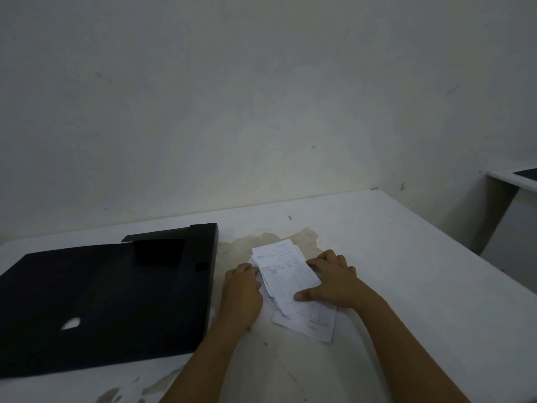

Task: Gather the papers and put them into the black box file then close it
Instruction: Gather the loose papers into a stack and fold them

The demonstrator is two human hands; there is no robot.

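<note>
I am seeing both hands, left hand (242, 289) and right hand (334, 282), lying flat, fingers spread, pressing thin printed papers (286, 282) beside the matte black box file (107, 298); no grip is closing.

Print on the papers (286, 276) is too small and soft to read. The left hand (242, 289) covers the stack's left edge, its fingertips out of sight. The black box file (110, 298) runs off the left edge. A dark item (526, 173) far right is cut off.
</note>
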